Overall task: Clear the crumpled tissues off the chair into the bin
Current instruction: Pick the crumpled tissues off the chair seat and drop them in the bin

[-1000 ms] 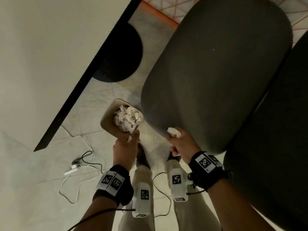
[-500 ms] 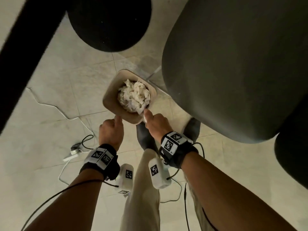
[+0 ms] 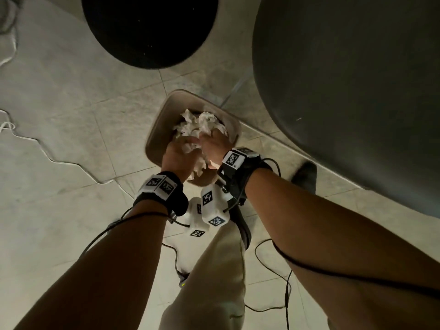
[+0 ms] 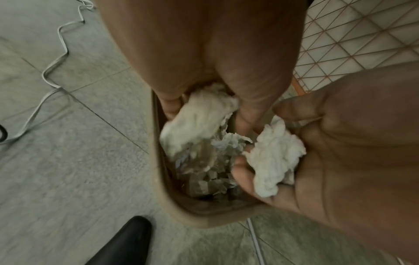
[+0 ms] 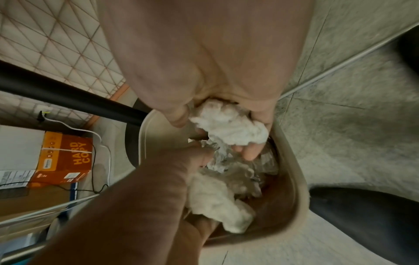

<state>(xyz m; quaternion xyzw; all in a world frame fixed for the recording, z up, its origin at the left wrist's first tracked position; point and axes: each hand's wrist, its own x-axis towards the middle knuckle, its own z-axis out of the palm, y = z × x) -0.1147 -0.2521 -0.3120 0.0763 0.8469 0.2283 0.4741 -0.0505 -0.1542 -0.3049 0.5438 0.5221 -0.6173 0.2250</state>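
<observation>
Both your hands were over the bin (image 3: 154,136), which was heaped with crumpled tissues (image 3: 202,125). Your left hand (image 4: 204,53) and right hand (image 5: 204,53) each clutched a wad. The visible chair seat (image 3: 345,91) looked bare (so nearly finished).

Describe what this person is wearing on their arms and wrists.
Both forearms are bare, no sleeves. Each wrist carries a black strap: the left wrist band and the right wrist band have white plates printed with black square codes. White boxy camera units with similar codes hang under the wrists. Thin black cables trail along both forearms.
</observation>
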